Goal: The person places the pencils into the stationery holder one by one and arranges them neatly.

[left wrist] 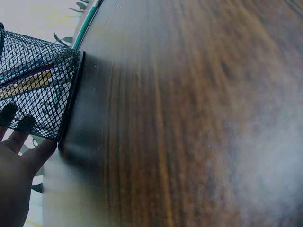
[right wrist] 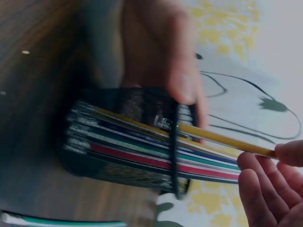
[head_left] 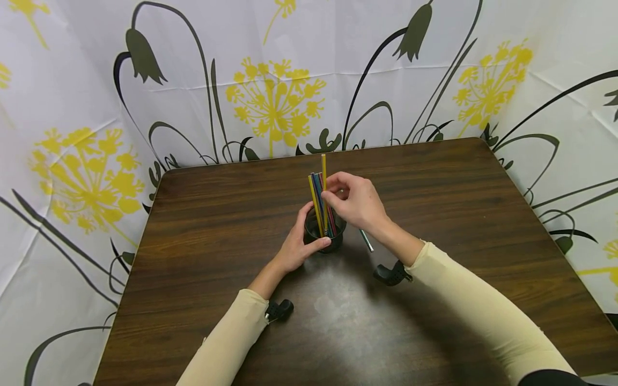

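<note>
A black mesh pencil cup stands on the table with several thin coloured pencils leaning in it: yellow, blue, green and red. My left hand holds the cup from its left side, thumb along the near rim and fingers round the far side. Between the thumb and fingertips of my right hand is a yellow pencil, pinched near its upper part. It stands higher than the others, and its printed lower end overlaps the cup's rim in the right wrist view. A green pencil lies on the table right of the cup.
The dark wood-grain table runs back to a white cloth with yellow and grey flower prints. A black wrist camera sits under the right forearm and another beside the left one.
</note>
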A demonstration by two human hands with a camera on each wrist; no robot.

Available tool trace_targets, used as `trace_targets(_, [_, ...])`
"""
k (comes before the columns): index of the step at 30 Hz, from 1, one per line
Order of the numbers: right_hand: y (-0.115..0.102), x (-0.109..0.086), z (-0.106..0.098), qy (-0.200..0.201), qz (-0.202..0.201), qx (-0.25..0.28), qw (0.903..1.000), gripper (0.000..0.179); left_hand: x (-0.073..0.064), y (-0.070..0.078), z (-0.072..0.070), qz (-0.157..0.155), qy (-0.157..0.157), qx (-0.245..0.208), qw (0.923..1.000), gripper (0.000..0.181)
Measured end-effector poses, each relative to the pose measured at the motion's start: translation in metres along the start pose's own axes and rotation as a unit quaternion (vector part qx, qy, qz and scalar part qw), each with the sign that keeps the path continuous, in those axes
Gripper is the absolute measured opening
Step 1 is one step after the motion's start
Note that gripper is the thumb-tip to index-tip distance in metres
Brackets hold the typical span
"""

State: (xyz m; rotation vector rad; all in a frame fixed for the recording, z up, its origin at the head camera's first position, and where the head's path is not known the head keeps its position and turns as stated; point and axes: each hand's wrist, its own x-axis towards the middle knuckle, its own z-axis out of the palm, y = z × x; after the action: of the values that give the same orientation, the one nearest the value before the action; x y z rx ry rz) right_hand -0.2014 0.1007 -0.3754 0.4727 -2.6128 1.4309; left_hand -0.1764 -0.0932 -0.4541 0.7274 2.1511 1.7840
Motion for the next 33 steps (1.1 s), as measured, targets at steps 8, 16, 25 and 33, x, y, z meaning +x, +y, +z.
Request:
trace_targets(8, [0.011, -0.010, 0.017, -0.038, 0.010, -0.036, 0.9986, 0.016, -0.001, 0.001, 0.000, -0.018, -0.001, 0.003, 0.9998, 0.084])
trace_targets(16, [0.016, -0.011, 0.026, -0.031, 0.018, -0.057, 0.9977, 0.014, -0.001, 0.003, -0.001, -0.017, -0.005, 0.002, 0.9998, 0.083])
trace_targets(25, [0.017, -0.011, 0.031, -0.020, 0.030, -0.072, 0.9967, 0.013, -0.001, 0.001, -0.001, -0.016, -0.006, 0.003, 0.9998, 0.082])
trace_targets(33, [0.020, -0.012, 0.037, -0.017, 0.018, -0.081, 0.9964, 0.014, -0.001, 0.001, -0.001, -0.015, -0.006, 0.004, 0.9999, 0.083])
